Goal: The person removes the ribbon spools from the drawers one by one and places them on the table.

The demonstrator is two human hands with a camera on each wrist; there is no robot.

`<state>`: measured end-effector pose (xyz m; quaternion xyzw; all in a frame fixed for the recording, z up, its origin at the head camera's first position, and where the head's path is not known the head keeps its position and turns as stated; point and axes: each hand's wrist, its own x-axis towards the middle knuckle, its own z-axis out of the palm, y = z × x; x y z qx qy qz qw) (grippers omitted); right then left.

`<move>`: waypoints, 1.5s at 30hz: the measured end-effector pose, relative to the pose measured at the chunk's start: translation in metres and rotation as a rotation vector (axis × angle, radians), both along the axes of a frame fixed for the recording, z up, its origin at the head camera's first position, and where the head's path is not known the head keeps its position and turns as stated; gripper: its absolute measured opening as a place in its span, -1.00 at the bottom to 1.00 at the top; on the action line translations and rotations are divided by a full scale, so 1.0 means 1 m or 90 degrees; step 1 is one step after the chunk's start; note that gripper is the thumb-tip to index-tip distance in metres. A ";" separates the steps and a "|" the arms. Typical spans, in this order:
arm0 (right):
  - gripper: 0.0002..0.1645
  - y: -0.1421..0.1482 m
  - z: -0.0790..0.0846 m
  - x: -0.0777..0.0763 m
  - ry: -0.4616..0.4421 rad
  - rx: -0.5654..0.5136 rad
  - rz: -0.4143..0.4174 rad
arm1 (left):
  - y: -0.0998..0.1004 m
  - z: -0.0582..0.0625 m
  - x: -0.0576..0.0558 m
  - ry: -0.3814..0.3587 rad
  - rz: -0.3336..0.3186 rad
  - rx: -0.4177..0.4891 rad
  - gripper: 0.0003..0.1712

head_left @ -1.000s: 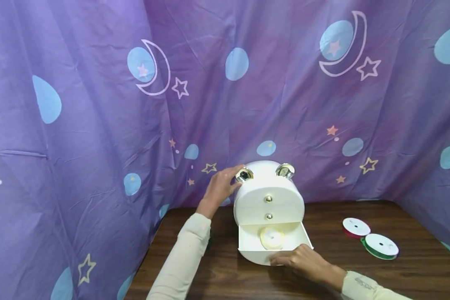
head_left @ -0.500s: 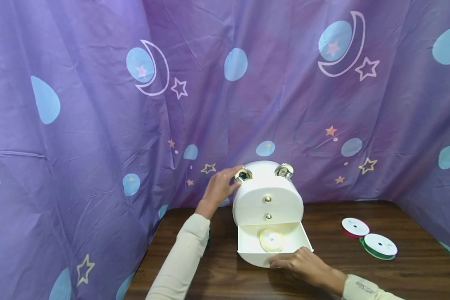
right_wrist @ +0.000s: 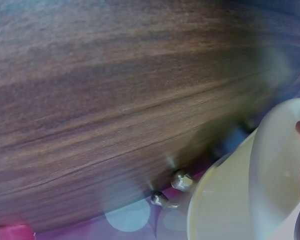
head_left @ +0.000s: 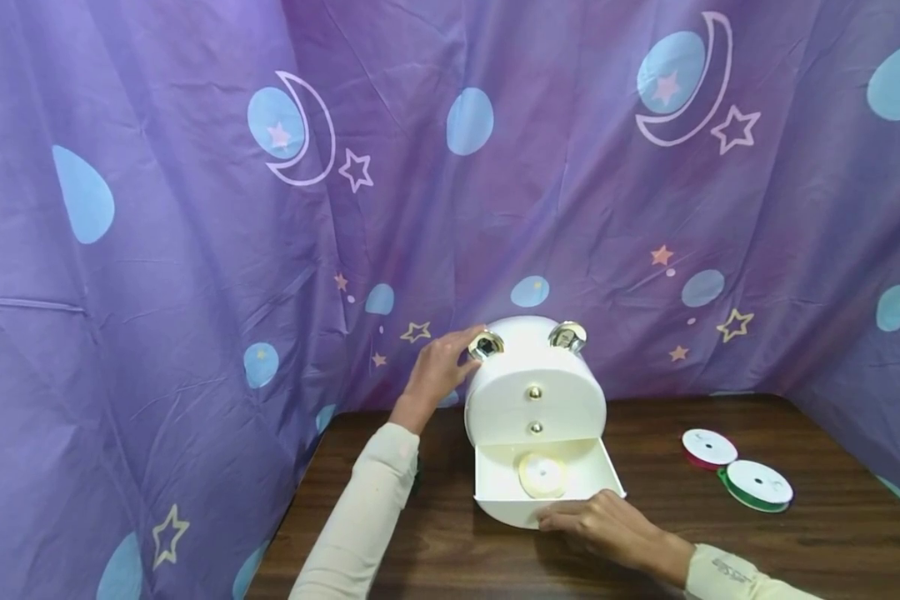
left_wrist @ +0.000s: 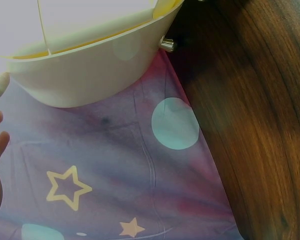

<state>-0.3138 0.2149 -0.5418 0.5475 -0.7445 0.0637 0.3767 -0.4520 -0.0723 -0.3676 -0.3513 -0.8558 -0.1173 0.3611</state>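
Left hand (head_left: 440,364): thumb and fingers round gold ear (head_left: 486,344); a slack hold could let the drawer box (head_left: 506,410) slide or tip
Right hand (head_left: 607,523): fingers curled on bottom drawer (head_left: 506,510); any knob hidden
Bottom drawer: extended, just beyond right hand; overpulling could unseat it
Pale ribbon spool (head_left: 546,481): inside, beyond right hand; jerking could shift it

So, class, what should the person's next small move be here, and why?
Probably move the right grip from the drawer to the pale spool: the drawer stands open with the spool inside, while the left grip is at one gold ear of the white box.
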 end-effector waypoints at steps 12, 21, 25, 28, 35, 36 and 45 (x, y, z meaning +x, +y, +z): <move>-0.57 -0.004 0.013 0.004 -0.026 -0.072 0.046 | 0.000 0.001 0.003 -0.018 0.015 -0.008 -0.22; -0.62 -0.007 0.038 -0.010 -0.034 -0.161 -0.009 | -0.001 0.001 0.004 -0.021 0.023 -0.009 -0.22; -0.72 -0.005 0.041 -0.019 -0.079 -0.159 -0.084 | -0.001 0.001 0.004 -0.015 0.015 -0.002 -0.22; -0.74 -0.004 0.041 -0.026 -0.143 -0.143 -0.154 | -0.001 0.000 0.003 -0.017 0.011 0.000 -0.23; -0.59 -0.004 0.041 -0.042 -0.288 -0.107 -0.252 | -0.002 0.000 0.001 -0.014 0.003 0.005 -0.23; -0.55 -0.004 0.041 -0.044 -0.297 -0.100 -0.257 | -0.002 0.000 0.001 -0.014 0.001 0.007 -0.24; -0.32 -0.007 0.037 -0.056 -0.311 -0.027 -0.261 | -0.002 -0.001 -0.001 -0.009 -0.001 0.000 -0.23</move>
